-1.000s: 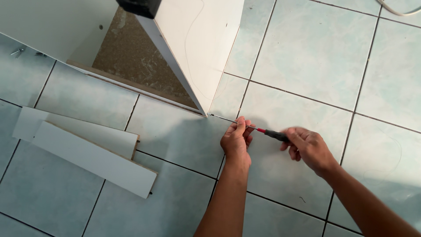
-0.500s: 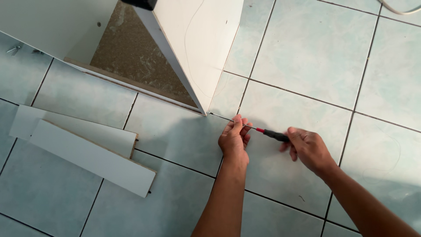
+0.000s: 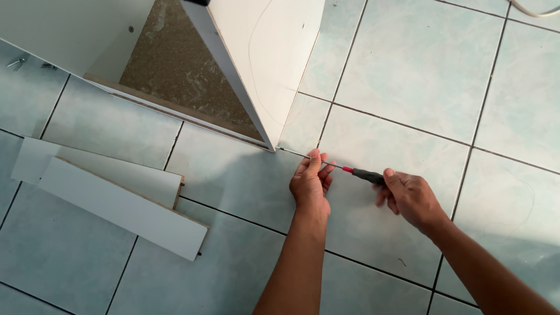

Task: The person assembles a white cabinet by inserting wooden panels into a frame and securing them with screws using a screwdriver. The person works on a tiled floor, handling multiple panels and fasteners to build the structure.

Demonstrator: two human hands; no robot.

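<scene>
Right hand [image 3: 408, 197]: closed around the black handle of the screwdriver [image 3: 350, 170], low over the floor tiles [image 3: 408, 70].
Left hand [image 3: 311, 184]: fingers pinch the thin metal shaft.
Screwdriver: lies nearly flat, tip at the cabinet's bottom corner.
Boards [image 3: 111, 195]: two white ones, well left.
Cabinet [image 3: 265, 52]: white, farthest.

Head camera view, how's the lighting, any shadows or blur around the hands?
Head view: bright daylight; a soft shadow falls on the pale green floor tiles around the left hand; the right hand on the slim red-and-black screwdriver looks sharp, no glare.
</scene>
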